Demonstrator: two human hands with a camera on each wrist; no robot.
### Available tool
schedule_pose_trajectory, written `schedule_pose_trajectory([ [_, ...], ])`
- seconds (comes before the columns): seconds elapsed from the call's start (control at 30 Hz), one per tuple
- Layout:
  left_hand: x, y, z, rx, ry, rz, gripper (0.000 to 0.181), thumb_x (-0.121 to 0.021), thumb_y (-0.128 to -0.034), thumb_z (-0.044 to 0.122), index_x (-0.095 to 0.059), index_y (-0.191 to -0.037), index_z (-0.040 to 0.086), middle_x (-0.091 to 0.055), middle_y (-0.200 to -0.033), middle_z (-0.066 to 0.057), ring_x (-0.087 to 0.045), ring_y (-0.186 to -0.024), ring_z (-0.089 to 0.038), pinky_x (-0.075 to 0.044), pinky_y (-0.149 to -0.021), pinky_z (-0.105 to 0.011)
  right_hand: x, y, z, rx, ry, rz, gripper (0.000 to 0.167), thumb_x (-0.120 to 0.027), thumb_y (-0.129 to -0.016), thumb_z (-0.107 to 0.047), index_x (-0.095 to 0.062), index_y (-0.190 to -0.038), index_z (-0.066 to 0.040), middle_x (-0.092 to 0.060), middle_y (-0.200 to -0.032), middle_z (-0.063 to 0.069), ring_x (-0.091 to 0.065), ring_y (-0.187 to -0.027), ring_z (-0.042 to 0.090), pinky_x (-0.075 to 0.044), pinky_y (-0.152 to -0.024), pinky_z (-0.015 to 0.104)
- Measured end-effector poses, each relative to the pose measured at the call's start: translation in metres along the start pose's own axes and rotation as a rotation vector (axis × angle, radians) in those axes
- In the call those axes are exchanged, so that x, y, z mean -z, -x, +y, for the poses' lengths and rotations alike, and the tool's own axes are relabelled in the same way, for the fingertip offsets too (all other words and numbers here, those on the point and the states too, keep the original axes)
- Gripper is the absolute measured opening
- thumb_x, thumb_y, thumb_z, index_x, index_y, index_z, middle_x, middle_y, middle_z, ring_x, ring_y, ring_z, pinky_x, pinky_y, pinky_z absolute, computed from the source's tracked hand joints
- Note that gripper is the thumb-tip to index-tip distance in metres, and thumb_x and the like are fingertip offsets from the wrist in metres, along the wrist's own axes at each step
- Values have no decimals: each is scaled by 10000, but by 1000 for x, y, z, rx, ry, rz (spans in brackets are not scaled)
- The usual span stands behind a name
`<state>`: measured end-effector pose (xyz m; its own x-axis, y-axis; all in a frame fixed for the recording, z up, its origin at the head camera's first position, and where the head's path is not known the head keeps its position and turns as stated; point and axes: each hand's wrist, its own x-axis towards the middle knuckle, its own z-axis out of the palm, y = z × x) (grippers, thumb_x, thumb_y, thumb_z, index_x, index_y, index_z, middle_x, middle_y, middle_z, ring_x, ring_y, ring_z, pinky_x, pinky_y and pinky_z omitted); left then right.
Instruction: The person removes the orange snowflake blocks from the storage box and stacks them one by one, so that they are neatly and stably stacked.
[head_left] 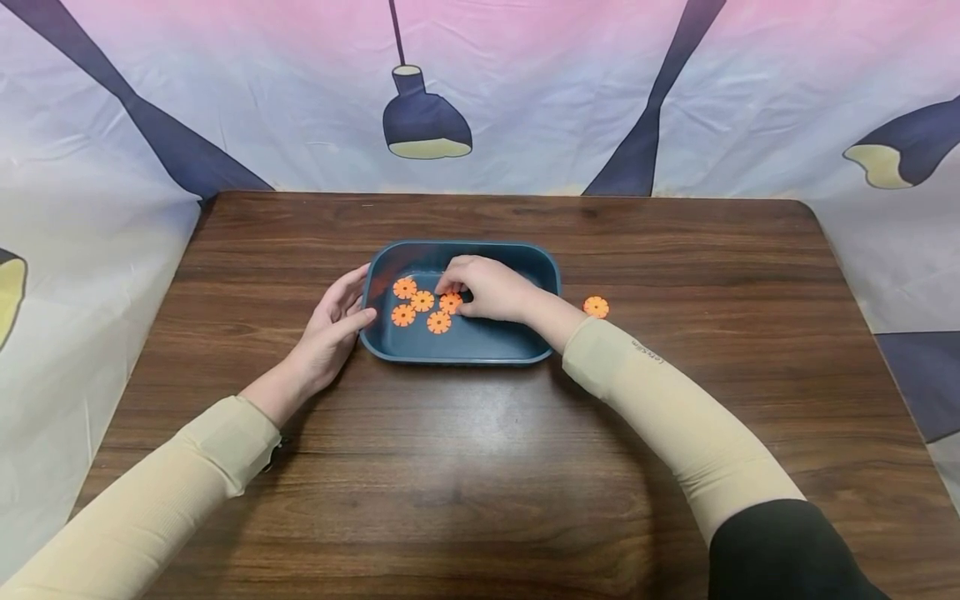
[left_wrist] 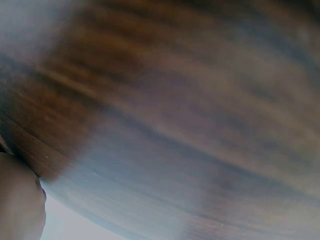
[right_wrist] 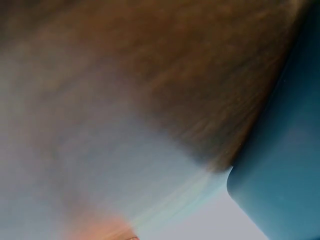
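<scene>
A dark blue rectangular tray (head_left: pixel 495 361) stands on the table, with several flat orange notched discs (head_left: pixel 403 315) lying toward its left side. My left hand (head_left: pixel 330 329) grips the tray's left end, thumb over the rim and fingers along the outer wall. Inside the tray my right hand (head_left: pixel 491 287) is lowered, its thumb and fingertips pinching one orange notched disc (head_left: pixel 450 302). Another orange disc (head_left: pixel 596 307) lies on the table just right of the tray. The right wrist view has the tray's blue wall (right_wrist: pixel 285 165) close at its right side.
The brown wood-grain table (head_left: pixel 465 483) has its far edge against a printed cloth backdrop (head_left: pixel 517 100) with lamp drawings. Cloth also hangs at both sides. Both wrist views are mostly blurred tabletop.
</scene>
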<state>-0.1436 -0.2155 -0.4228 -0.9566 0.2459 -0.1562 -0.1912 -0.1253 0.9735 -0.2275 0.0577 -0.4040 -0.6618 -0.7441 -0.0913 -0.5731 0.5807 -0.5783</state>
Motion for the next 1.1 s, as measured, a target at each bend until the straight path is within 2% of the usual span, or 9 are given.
schedule_pose_trajectory([
  [0.4, 0, 0, 0, 2, 2, 12, 578, -517, -1071, 15, -418, -1601, 224, -437, -1575, 53, -216, -1617, -267, -437, -1096, -163, 1, 4, 1, 6, 1, 29, 254, -840, -928, -131, -778, -1174, -126, -677, -1150, 56, -633, -1043, 198, -548, -954, 324],
  [0.7, 0, 0, -1, 6, -3, 9, 582, -523, -1072, 27, -406, -1610, 219, -421, -1591, 46, -212, -1620, -262, -434, -1098, -167, 7, 9, 4, 14, -121, 70, 86, -776, -958, -53, -762, -1011, -120, -674, -1024, 60, -636, -914, 182, -549, -853, 298],
  [0.87, 0, 0, -1, 8, -3, 9, 588, -523, -1073, 29, -397, -1618, 212, -426, -1586, 48, -231, -1612, -251, -441, -1097, -166, 12, 15, 6, 31, -185, 84, 42, -772, -976, -86, -767, -1010, -110, -699, -994, 53, -647, -878, 164, -558, -833, 284],
  [1.1, 0, 0, 0, 5, -5, 13, 590, -518, -1071, 23, -400, -1616, 213, -447, -1561, 65, -253, -1603, -243, -448, -1091, -169, 25, 28, 7, 23, -215, 126, 46, -758, -983, -70, -775, -1017, -95, -741, -972, 52, -672, -880, 168, -587, -848, 301],
])
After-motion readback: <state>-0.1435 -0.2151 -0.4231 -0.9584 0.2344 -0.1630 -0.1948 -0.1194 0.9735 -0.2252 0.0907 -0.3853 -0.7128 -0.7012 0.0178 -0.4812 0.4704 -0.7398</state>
